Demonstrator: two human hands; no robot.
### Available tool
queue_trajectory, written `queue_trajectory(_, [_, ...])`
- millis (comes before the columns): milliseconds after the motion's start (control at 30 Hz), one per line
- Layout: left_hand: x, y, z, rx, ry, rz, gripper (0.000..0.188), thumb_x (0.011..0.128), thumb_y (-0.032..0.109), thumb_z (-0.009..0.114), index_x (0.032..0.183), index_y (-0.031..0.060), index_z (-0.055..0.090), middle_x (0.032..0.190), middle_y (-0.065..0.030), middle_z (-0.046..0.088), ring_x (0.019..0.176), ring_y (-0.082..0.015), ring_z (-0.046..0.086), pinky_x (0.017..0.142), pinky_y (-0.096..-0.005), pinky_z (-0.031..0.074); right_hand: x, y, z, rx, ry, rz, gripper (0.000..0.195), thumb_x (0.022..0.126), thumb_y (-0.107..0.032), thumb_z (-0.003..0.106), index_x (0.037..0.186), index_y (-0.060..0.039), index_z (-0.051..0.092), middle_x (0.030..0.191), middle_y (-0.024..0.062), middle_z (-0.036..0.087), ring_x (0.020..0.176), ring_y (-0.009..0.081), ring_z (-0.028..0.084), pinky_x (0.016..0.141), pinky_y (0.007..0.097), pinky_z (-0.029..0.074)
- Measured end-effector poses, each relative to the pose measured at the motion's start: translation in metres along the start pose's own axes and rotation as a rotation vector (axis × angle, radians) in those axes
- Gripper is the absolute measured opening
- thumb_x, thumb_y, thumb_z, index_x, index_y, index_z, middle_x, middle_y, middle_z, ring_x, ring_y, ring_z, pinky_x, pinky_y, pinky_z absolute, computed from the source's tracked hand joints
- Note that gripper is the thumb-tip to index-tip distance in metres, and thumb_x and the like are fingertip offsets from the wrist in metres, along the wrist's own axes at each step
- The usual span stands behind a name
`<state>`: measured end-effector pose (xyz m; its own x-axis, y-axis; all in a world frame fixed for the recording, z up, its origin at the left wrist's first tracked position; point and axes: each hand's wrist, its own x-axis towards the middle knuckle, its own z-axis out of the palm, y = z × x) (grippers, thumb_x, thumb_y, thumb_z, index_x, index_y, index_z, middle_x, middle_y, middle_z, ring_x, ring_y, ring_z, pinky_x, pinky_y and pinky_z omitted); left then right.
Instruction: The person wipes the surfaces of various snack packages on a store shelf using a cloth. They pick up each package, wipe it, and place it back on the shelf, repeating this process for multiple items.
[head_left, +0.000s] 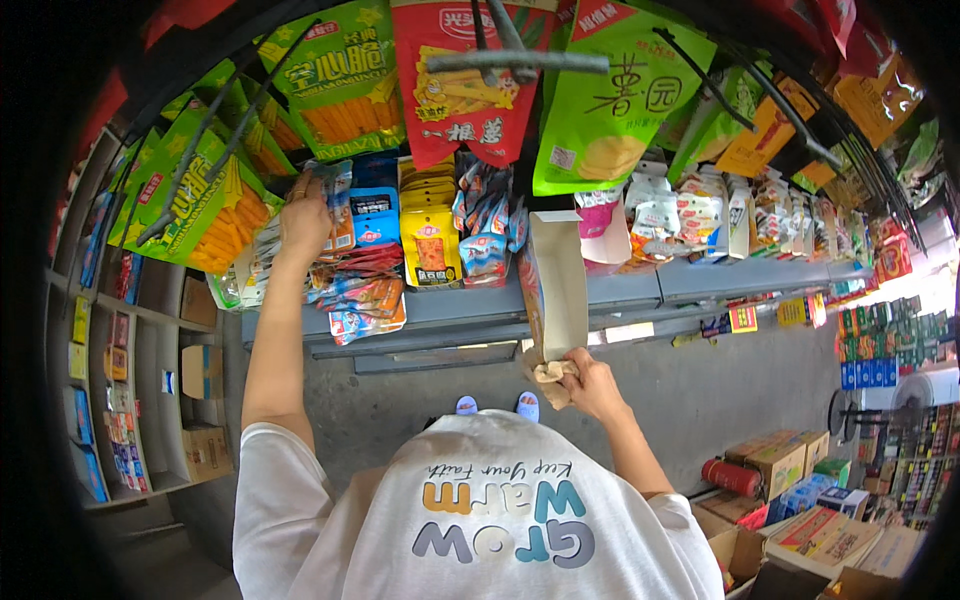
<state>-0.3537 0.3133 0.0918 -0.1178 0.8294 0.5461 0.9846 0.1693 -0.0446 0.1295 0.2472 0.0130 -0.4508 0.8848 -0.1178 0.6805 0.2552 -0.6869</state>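
Note:
My left hand reaches in among small snack packets on the shelf, its fingers against a row of blue-and-orange packets. Whether it grips one cannot be seen. Below it a loose pile of mixed packets lies at the shelf's front edge. In my right hand is a crumpled tan cloth, at the near end of an empty cardboard display box. That box juts out over the shelf edge, its pale inside facing up. Yellow packets and blue-and-white packets stand between my hands.
Large green snack bags and a red one hang from metal hooks above the grey shelf. More packets line the right side. Cartons and a fire extinguisher sit at lower right; shelving stands left.

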Motion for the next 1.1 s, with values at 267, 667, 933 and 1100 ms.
queue_trajectory(267, [-0.029, 0.087, -0.079, -0.438, 0.100, 0.275, 0.023, 0.082, 0.009, 0.059, 0.103, -0.0017, 0.056, 0.100, -0.0204, 0.060, 0.087, -0.0366, 0.059, 0.072, -0.0408, 0.048, -0.044, -0.042, -0.009, 0.159, 0.034, 0.015, 0.025, 0.075, -0.004, 0.057, 0.099, -0.0014, 0.051, 0.079, 0.0213, 0.061, 0.072, 0.0372, 0.061, 0.064, 0.0399, 0.049])
queue_trajectory(667, [-0.144, 0.232, 0.002, -2.530, -0.995, -0.795, 0.059, 0.079, 0.041, 0.066, 0.122, 0.0050, 0.048, 0.117, -0.0109, 0.057, 0.104, -0.0232, 0.056, 0.091, -0.0389, 0.044, -0.077, -0.095, -0.007, 0.648, -0.021, -0.043, 0.025, 0.080, 0.001, 0.056, 0.105, -0.0008, 0.053, 0.084, 0.0091, 0.063, 0.076, 0.0141, 0.061, 0.069, 0.0275, 0.049])
queue_trajectory(933, [-0.154, 0.261, 0.012, -2.355, -1.181, -1.119, 0.044, 0.087, 0.035, 0.055, 0.121, 0.0077, 0.049, 0.112, -0.0091, 0.058, 0.105, -0.0237, 0.055, 0.093, -0.0407, 0.042, -0.079, -0.045, -0.040, 1.223, 0.563, 0.130, 0.043, 0.080, 0.003, 0.058, 0.123, 0.0001, 0.051, 0.114, 0.0078, 0.058, 0.103, 0.0157, 0.055, 0.091, 0.0325, 0.045])
queue_trajectory(1100, [-0.177, 0.304, -0.007, -2.412, -1.344, -1.149, 0.047, 0.087, 0.040, 0.053, 0.122, 0.0095, 0.049, 0.116, -0.0090, 0.058, 0.102, -0.0244, 0.058, 0.092, -0.0423, 0.044, -0.028, -0.040, -0.139, 1.478, 0.955, -0.297, 0.031, 0.085, -0.002, 0.054, 0.115, 0.0018, 0.052, 0.108, 0.0106, 0.058, 0.096, 0.0186, 0.059, 0.083, 0.0322, 0.050])
